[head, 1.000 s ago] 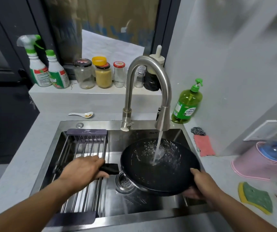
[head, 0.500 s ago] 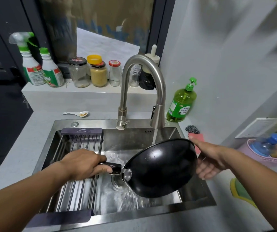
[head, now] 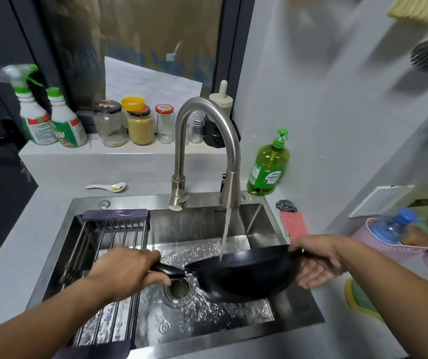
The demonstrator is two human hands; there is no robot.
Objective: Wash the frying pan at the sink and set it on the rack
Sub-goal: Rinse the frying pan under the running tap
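The black frying pan [head: 244, 278] is held over the steel sink [head: 293, 320], just above the drain [head: 179, 290], nearly level and seen edge-on. Water runs from the tap [head: 207, 151] onto the pan's far rim. The left hand [head: 127, 270] has its grip wrapped round the pan's handle; the right hand [head: 319, 260] holds the opposite rim, thumb on top and fingers under the edge. The roll-up rack [head: 109, 255] spans the left part of the sink, beneath the left hand. A green soap bottle [head: 269, 167], a steel scourer [head: 286, 205] and a pink cloth [head: 294, 222] sit on the desk right of the sink
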